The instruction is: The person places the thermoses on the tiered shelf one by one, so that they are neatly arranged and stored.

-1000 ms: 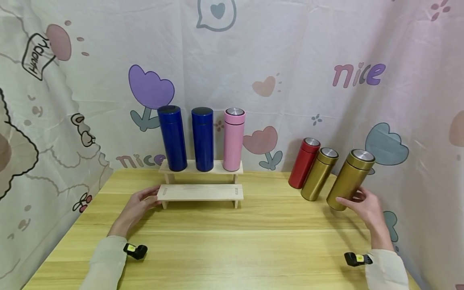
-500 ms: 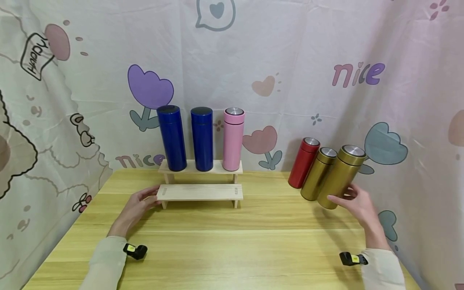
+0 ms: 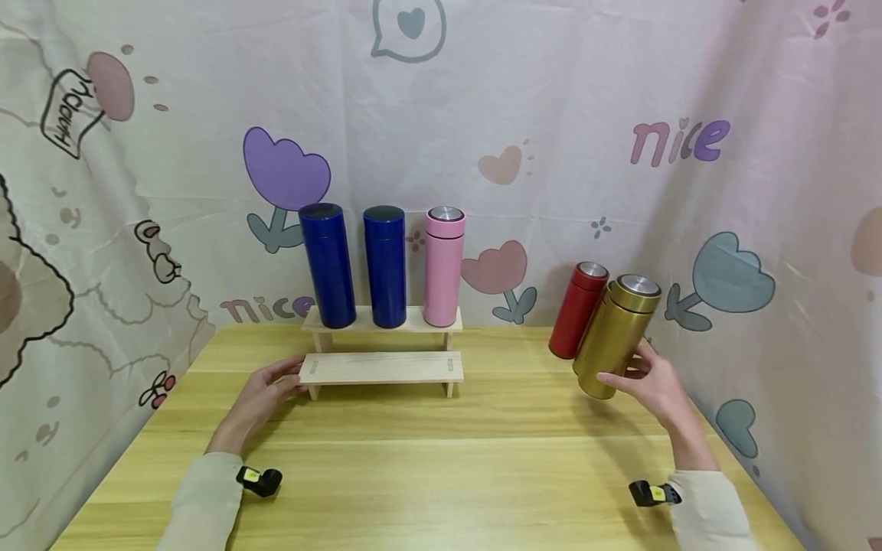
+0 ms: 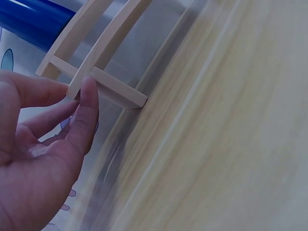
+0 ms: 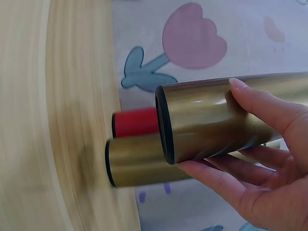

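Observation:
My right hand (image 3: 654, 386) grips a gold thermos flask (image 3: 615, 337) around its lower part, fingers on one side and thumb on the other. The right wrist view shows its dark base raised off the table. Behind it stands a second gold flask (image 5: 139, 163), mostly hidden in the head view, beside a red flask (image 3: 577, 314). At the left, my left hand (image 3: 265, 392) pinches the left end of a two-tier wooden rack (image 3: 382, 368) between thumb and fingers. On the rack's upper tier stand two blue flasks (image 3: 329, 268) (image 3: 386, 268) and a pink flask (image 3: 444, 272).
The rack and loose flasks share a wooden table (image 3: 441, 474). A printed cloth (image 3: 551, 92) hangs close behind the table and along both sides. The rack's lower tier sits in front of the upper one.
My right hand has carried the gold flask leftward, and it now covers most of the other gold flask in the head view. The left hand and rack have stayed put.

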A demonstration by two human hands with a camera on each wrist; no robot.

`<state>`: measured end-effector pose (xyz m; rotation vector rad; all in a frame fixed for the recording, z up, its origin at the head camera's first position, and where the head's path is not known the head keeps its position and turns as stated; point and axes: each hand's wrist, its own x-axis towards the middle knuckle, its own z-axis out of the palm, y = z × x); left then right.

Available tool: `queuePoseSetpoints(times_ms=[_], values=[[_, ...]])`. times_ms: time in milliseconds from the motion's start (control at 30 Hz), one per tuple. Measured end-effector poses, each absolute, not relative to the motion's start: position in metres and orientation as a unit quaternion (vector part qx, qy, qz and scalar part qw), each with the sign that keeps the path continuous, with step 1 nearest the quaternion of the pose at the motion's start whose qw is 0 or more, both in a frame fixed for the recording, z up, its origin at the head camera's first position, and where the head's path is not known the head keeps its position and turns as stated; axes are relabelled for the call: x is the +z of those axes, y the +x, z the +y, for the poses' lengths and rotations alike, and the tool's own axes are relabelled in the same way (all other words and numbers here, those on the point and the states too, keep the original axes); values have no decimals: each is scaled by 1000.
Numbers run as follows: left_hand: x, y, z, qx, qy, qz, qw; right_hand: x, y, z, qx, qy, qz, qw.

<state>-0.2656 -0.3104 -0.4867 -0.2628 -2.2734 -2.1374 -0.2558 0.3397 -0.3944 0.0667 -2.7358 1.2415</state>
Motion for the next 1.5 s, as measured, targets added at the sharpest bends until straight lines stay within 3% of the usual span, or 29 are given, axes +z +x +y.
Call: queuePoseSetpoints(times_ms=[1500], values=[[-485, -264, -311, -690, -88, -719, 7, -382, -301, 194, 487, 124, -865, 20]])
